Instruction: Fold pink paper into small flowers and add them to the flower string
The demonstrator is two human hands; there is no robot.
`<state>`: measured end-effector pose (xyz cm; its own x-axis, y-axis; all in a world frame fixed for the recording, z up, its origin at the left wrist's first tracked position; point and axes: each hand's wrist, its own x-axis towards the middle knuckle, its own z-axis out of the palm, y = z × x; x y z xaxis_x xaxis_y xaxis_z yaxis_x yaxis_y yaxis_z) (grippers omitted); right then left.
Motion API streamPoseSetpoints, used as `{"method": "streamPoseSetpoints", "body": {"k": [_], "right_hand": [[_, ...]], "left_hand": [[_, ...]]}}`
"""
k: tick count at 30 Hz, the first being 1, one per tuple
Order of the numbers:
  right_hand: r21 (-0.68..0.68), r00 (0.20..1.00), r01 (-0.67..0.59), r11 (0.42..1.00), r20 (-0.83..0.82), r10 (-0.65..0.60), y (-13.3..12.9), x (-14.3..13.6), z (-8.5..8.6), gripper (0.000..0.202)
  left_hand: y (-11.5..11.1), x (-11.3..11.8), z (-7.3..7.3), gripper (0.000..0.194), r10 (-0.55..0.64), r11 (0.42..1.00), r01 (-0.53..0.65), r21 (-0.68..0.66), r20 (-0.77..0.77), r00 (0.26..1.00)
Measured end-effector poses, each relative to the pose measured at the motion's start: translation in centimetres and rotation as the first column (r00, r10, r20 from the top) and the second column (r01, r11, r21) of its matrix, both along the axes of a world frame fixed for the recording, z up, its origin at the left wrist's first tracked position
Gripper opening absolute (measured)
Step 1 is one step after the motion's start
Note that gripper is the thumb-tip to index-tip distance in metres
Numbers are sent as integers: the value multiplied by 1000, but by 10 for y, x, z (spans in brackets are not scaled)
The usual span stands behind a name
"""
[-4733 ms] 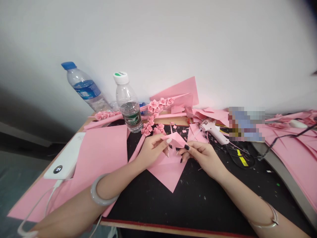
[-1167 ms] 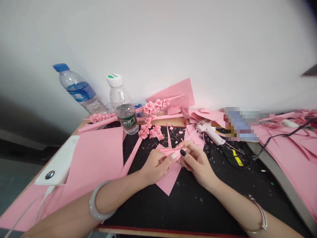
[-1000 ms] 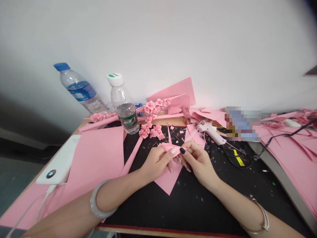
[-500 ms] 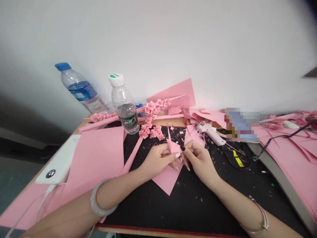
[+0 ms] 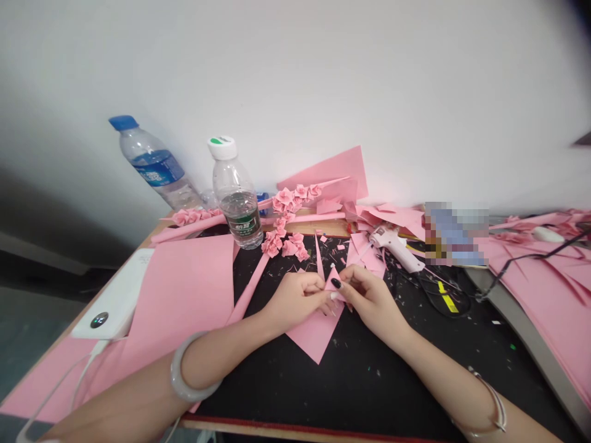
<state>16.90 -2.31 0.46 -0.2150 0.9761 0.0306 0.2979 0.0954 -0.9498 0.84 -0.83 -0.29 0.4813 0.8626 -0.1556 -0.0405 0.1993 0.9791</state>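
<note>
Near the frame's centre, the left hand [image 5: 295, 304] and right hand [image 5: 376, 304] pinch a small folded paper [image 5: 333, 281] between nearly closed fingertips, presumably to keep its creases tight. It is held above a pink sheet [image 5: 316, 335], perhaps for close finger control.

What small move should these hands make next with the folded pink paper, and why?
Probably the right hand should press its thumb along the folded pink paper while the left hand steadies it. Both hands pinch the small piece, and the right thumb, with its dark nail, lies on its face.
</note>
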Motion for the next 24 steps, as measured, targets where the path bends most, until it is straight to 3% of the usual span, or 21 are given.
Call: {"method": "streamPoseSetpoints", "body": {"k": [13,19,24], "right_hand": [[-54,998,48,997,-26,-49,-1,-2,-5,25],[-97,999,-6,995,-40,2,0,-1,-3,26],[-57,993,-107,993,51,110,2,3,0,34]], "left_hand": [[3,-1,3,24,-55,996,60,-71,76,996],[4,-4,4,24,-78,996,79,-37,33,996],[2,-6,1,21,-166,985,168,-47,44,985]]}}
